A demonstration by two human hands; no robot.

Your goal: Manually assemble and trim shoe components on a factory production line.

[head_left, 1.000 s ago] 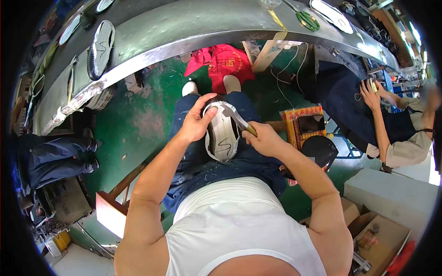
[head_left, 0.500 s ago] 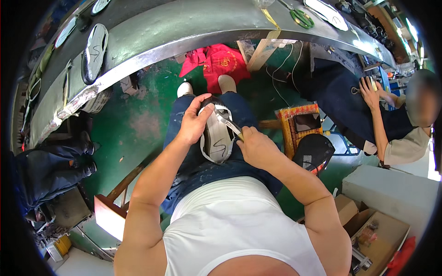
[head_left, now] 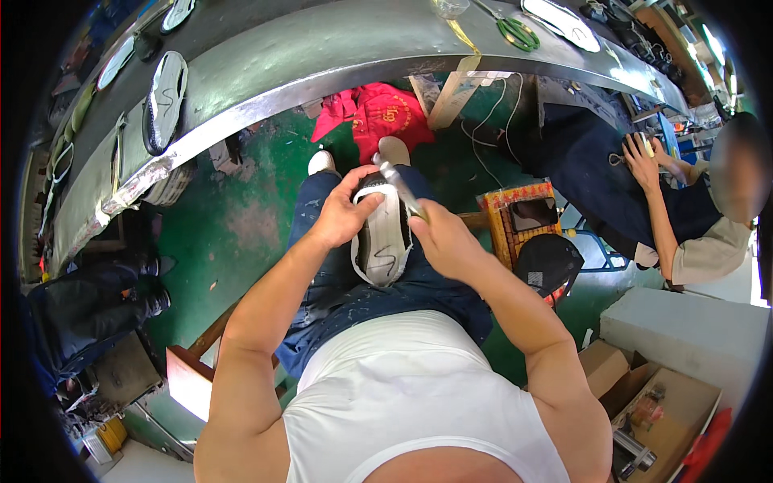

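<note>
A shoe upper on a last (head_left: 382,241) lies across my lap, its pale sole side up and marked with a dark curved line. Its black toe end points away from me. My left hand (head_left: 345,211) is closed round the left of that toe end, thumb pressed on top of the sole side. In my right hand (head_left: 443,237) is a metal hand tool that looks like pliers (head_left: 396,179), blurred by motion. Its head is raised over the right side of the toe, apart from the shoe as far as I can tell. The handle is mostly hidden in my fist.
A metal-edged workbench (head_left: 266,92) curves ahead, bearing another lasted shoe (head_left: 167,103) and green-handled scissors (head_left: 517,34). Red cloth (head_left: 390,113) lies on the green floor. At right, a person (head_left: 684,201) sits beyond a woven stool (head_left: 515,233) and a black cap (head_left: 549,262).
My right hand has swung the tool's head up and away from the shoe's toe edge. My left hand keeps its hold, its thumb slightly shifted. The view has moved slightly.
</note>
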